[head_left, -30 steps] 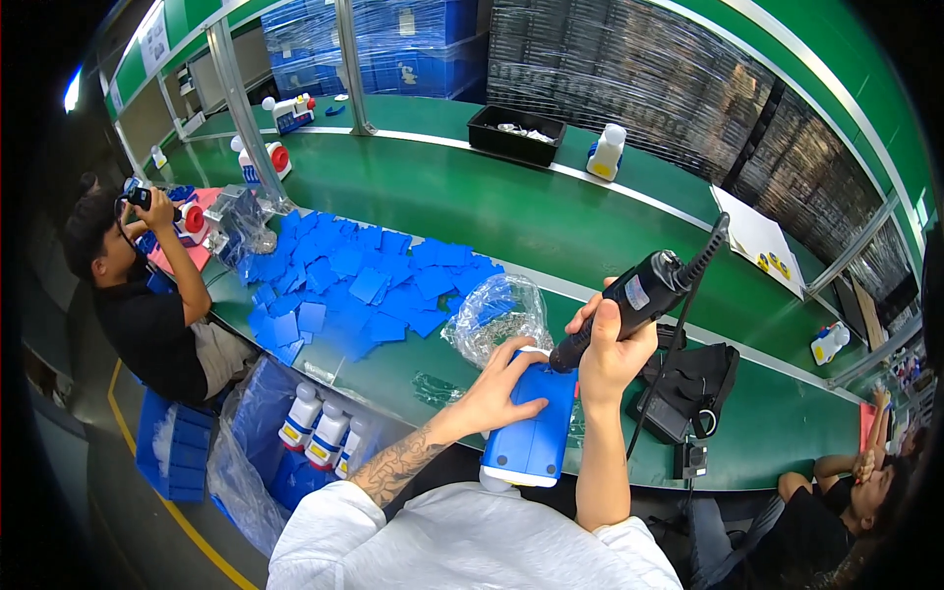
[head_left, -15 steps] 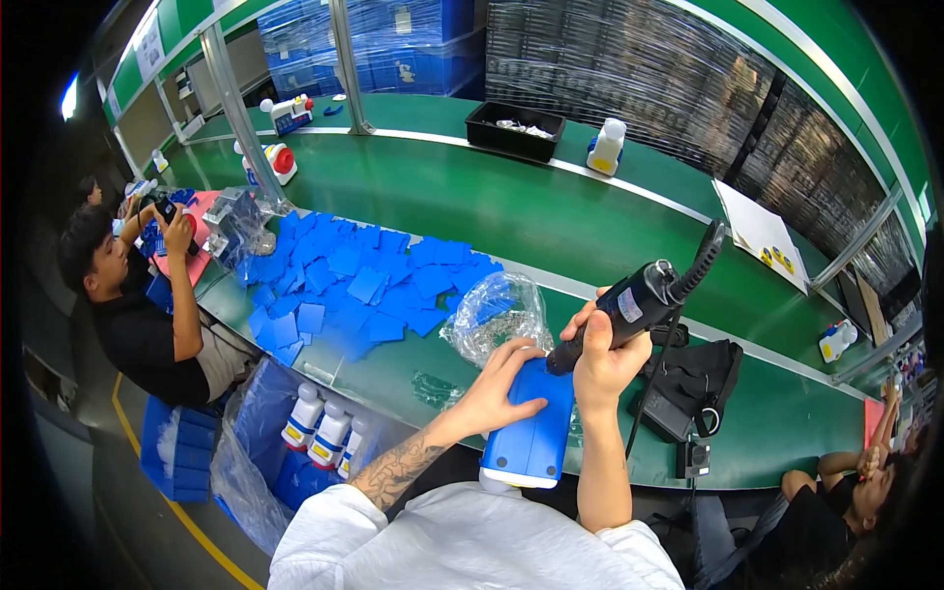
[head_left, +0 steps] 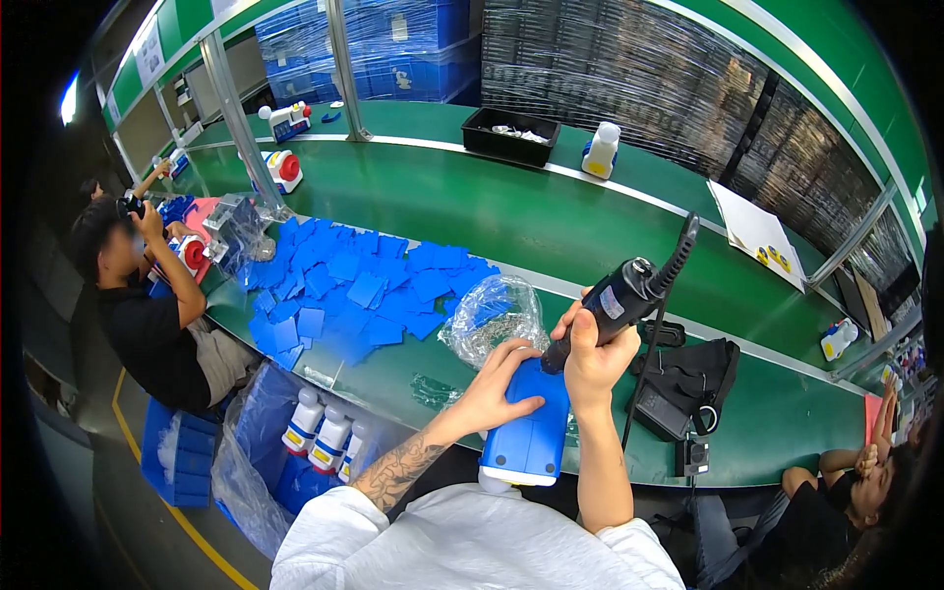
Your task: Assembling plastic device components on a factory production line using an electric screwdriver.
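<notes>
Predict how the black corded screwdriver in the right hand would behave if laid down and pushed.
The black corded screwdriver would probably roll, being roughly cylindrical, though its cord might check that. It should feel stiff, looking hard and straight; the cord would likely flex, given its visible bend.

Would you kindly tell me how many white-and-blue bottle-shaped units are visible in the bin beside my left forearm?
3, side by side in the bin: left unit, middle unit and right unit, nearest your left forearm. More may be hidden.
</notes>
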`<state>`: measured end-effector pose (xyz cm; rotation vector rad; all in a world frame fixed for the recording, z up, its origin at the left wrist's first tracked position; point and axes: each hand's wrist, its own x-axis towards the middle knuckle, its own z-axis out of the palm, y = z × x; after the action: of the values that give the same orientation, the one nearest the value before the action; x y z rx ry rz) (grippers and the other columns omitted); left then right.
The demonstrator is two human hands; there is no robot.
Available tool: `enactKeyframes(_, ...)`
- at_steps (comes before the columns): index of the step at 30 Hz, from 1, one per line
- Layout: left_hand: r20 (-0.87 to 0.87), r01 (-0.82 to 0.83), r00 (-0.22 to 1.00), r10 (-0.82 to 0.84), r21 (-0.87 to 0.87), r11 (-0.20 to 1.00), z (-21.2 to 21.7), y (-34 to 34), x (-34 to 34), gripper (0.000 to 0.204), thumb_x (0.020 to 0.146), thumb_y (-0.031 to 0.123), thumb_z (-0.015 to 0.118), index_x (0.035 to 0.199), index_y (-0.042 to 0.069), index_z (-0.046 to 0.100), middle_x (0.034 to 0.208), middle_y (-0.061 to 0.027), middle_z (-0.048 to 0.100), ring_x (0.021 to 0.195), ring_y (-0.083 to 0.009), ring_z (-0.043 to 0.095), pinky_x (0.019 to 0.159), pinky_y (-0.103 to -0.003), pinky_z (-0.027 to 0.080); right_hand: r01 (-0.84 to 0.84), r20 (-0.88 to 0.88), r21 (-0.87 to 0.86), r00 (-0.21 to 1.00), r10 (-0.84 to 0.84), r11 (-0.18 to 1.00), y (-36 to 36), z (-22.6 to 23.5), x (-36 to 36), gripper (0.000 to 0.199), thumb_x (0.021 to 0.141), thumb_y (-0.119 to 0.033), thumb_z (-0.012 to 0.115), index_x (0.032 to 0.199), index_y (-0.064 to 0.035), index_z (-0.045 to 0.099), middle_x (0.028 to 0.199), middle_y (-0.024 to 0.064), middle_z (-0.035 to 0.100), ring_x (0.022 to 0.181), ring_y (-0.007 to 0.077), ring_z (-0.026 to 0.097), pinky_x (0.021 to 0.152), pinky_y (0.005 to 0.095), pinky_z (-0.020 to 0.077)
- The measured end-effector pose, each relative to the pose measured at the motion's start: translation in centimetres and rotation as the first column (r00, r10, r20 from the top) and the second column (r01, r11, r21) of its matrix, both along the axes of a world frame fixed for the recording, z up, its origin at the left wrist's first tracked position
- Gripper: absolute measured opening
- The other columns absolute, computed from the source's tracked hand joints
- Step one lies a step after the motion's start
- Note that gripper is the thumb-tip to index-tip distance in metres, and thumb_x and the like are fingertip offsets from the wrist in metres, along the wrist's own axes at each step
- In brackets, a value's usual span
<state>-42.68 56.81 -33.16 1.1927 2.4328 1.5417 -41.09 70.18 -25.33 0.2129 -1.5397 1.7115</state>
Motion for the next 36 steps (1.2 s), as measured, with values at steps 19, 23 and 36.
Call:
enactKeyframes(19,0.095,-0.146,0.984,0.153,-0.078,0.986,0.0,-1.5,-0.9,0.058,0.073,0.031,0.066,0.121,0.008,0.043,0.113,-0.0188,0.04,0.109,-0.0346,0.043,0.092,-0.04,0.037,0.185,0.581,0.635,0.527,-0.621,0.75,8.9,-7.5,4.0,0.044,0.077,-0.035,0.064,0.088,0.0052,0.05,0.072,0.0232,0.06,0.067,0.039,0.06,0.059,0.0418,0.048)
enactKeyframes(23,0.101,-0.267,0.956,0.277,-0.097,0.959,0.2,-0.3,-0.8,0.053,0.072,0.036,0.068,0.11,0.006,0.047,0.103,-0.0174,0.044,0.101,-0.0328,0.046,0.086,-0.04,0.04,-0.087,0.678,0.713,0.339,-0.652,0.696,8.2,-11.9,2.4,0.054,0.075,-0.042,0.062,0.095,0.0061,0.049,0.081,0.0285,0.06,0.078,0.0437,0.059,0.07,0.0483,0.0477)
enactKeyframes(36,-0.058,-0.273,0.962,0.267,-0.242,0.931,1.5,0.3,-0.8,0.049,0.075,0.041,0.065,0.1,0.002,0.048,0.095,-0.0186,0.049,0.091,-0.0336,0.049,0.08,-0.04,0.041,-0.145,0.583,0.81,0.294,-0.757,0.568,6.8,-15.6,1.3,0.048,0.074,-0.037,0.063,0.097,0.0033,0.05,0.083,0.0209,0.061,0.081,0.037,0.06,0.071,0.0426,0.0492)
